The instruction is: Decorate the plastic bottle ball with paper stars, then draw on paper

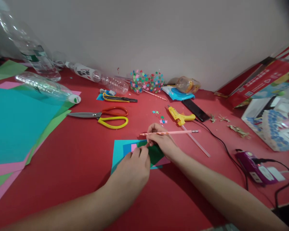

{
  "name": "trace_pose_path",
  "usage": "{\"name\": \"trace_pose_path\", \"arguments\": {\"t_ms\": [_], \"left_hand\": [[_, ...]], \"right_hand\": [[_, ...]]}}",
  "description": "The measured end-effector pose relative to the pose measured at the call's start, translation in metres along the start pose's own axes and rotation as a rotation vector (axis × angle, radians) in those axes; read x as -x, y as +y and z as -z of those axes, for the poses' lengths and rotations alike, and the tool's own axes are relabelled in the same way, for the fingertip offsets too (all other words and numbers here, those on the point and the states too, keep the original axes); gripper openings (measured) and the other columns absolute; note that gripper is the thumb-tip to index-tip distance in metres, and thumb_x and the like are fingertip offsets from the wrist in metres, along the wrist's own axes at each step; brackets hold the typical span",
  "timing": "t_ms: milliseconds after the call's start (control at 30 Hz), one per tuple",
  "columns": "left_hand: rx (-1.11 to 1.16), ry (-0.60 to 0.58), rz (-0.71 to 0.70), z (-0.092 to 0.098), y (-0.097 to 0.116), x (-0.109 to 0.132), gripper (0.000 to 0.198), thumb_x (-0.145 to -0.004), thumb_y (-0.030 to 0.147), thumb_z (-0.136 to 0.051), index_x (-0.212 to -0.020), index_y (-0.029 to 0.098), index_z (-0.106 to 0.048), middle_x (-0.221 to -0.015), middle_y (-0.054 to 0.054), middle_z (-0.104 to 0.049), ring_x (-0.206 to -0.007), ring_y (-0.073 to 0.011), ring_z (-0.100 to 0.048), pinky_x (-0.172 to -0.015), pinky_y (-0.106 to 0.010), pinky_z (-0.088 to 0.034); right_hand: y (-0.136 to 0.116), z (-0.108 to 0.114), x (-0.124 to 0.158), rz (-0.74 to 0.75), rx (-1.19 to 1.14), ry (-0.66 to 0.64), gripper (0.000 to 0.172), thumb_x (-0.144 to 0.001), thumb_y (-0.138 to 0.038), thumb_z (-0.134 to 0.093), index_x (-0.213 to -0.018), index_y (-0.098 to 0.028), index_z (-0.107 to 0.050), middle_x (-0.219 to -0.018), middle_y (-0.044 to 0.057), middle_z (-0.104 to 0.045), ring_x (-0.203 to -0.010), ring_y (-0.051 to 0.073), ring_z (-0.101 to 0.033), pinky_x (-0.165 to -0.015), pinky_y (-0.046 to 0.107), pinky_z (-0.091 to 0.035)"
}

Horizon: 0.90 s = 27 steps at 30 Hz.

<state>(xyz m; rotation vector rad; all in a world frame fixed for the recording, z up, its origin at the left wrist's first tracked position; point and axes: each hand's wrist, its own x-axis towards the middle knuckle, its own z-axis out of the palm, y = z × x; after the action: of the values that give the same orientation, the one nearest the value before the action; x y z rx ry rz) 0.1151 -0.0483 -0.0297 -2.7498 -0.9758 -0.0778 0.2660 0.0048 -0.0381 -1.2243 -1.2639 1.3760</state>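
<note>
Well, from where I stand, the right hand (pixel 162 142) has the pink pencil (pixel 175 132) pinched between thumb and fingers, its tip pointing left, above the dark green paper (pixel 156 155). That paper lies near the middle of the red table (pixel 82 192), over a blue sheet (pixel 117 153). The left hand (pixel 135 163) is curled, fingertips bunched at the green paper's left part; whether they pinch it, I can't tell. A loose press could let the paper slip or crease. The glue gun (pixel 181 118) lies just beyond, on the right; a forearm snagging its cord (pixel 210 130) could drag it around.
</note>
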Motion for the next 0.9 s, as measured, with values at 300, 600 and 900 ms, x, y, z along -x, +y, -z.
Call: {"name": "trace_pose_path", "arguments": {"t_ms": [300, 600, 900], "left_hand": [[-0.13, 0.049, 0.012, -0.001, 0.006, 0.009, 0.044, -0.073, 0.003, -0.04, -0.11, -0.001, -0.064, -0.113, -0.028, -0.064, -0.099, -0.0321, -0.064, -0.069, -0.038, -0.058], [-0.049, 0.045, -0.025, -0.001, 0.003, 0.009, 0.043, -0.072, 0.004, -0.044, -0.109, 0.003, -0.065, -0.111, -0.023, -0.066, -0.097, -0.0307, -0.065, -0.068, -0.036, -0.058], [-0.094, 0.129, -0.006, -0.001, 0.006, 0.008, 0.038, -0.073, 0.003, -0.043, -0.101, 0.002, -0.069, -0.102, -0.024, -0.069, -0.092, -0.031, -0.068, -0.063, -0.034, -0.058]], "right_hand": [[0.001, 0.008, 0.005, 0.05, 0.044, -0.048, 0.008, -0.076, -0.02, -0.058, -0.079, -0.021, -0.05, -0.065, -0.006, -0.051, -0.053, 0.008, -0.051, -0.051, 0.021, -0.041], [-0.003, 0.012, 0.008, 0.094, 0.168, -0.006, 0.008, -0.071, -0.013, -0.053, -0.074, -0.02, -0.05, -0.06, -0.006, -0.049, -0.053, 0.008, -0.047, -0.049, 0.021, -0.035], [0.006, 0.008, 0.009, 0.141, 0.367, -0.094, 0.008, -0.072, -0.011, -0.051, -0.071, -0.019, -0.051, -0.059, -0.005, -0.052, -0.052, 0.008, -0.047, -0.046, 0.019, -0.035]]}}
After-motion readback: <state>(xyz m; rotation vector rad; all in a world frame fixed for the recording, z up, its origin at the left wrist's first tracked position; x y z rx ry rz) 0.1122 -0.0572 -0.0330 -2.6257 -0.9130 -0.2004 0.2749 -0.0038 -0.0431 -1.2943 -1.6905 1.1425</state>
